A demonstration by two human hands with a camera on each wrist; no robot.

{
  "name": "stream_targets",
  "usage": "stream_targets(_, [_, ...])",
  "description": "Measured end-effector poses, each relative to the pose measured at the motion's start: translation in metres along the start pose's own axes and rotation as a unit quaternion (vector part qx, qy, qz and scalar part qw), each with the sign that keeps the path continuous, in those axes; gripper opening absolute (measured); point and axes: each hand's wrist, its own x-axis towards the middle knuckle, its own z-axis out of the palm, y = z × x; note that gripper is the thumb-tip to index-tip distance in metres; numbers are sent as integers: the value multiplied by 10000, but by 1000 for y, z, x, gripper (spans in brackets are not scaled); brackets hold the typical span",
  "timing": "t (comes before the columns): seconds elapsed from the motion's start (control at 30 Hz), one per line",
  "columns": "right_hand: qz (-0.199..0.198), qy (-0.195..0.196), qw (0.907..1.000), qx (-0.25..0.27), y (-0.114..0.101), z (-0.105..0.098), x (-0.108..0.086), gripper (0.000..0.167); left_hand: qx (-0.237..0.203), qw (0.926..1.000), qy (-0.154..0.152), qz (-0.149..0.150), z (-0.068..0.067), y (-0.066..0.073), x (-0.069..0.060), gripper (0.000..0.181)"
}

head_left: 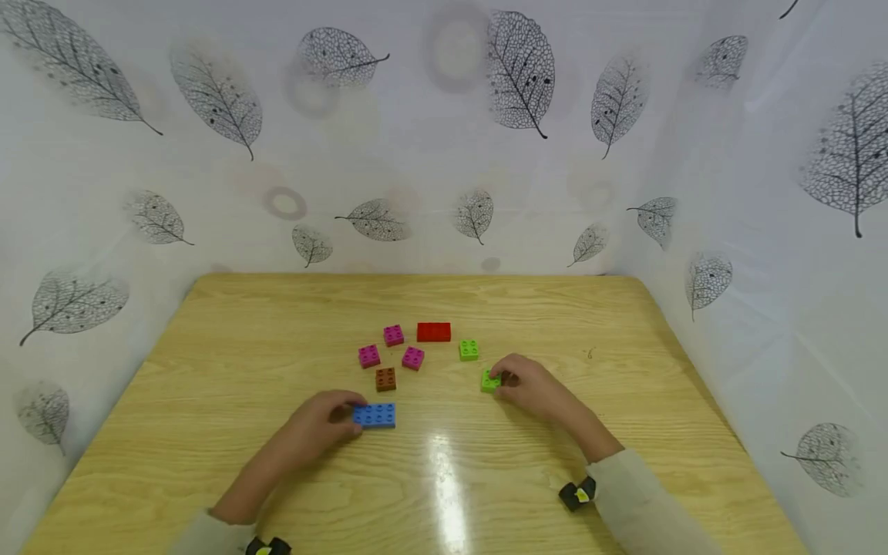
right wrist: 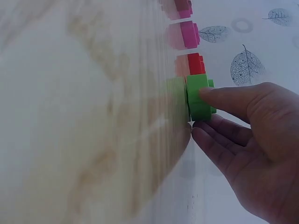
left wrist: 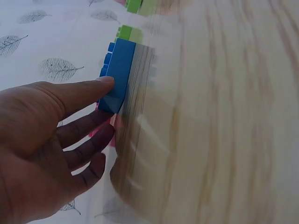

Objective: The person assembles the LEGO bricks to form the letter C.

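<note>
On the wooden table in the head view, my left hand (head_left: 321,423) pinches the left end of a blue eight-stud brick (head_left: 378,415). The left wrist view shows the thumb of that hand (left wrist: 51,135) on the near side of the blue brick (left wrist: 120,65), fingers behind its end. My right hand (head_left: 533,388) pinches a small lime green brick (head_left: 489,381) at its right side. In the right wrist view the thumb of my right hand (right wrist: 257,135) lies on the green brick (right wrist: 198,95), with fingers curled at its lower edge.
Behind the hands lie a brown brick (head_left: 385,379), pink bricks (head_left: 369,355) (head_left: 413,358) (head_left: 393,334), a red brick (head_left: 433,332) and a second green brick (head_left: 469,350). A leaf-patterned white sheet (head_left: 416,154) stands around the back and sides of the table (head_left: 277,308).
</note>
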Motion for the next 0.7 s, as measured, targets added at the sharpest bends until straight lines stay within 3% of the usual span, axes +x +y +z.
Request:
stream_targets(0.17, [-57, -84, 9999, -13, 0, 3, 1, 22, 40, 9999, 22, -144, 8, 8, 2, 31])
stream_targets(0.43, [-192, -50, 9998, 87, -5, 8, -1, 22, 239, 9996, 98, -119, 21, 18, 7, 32])
stream_targets(0.7, [-335, -154, 9991, 208, -13, 12, 0, 23, 414, 9991, -46, -82, 31, 27, 16, 35])
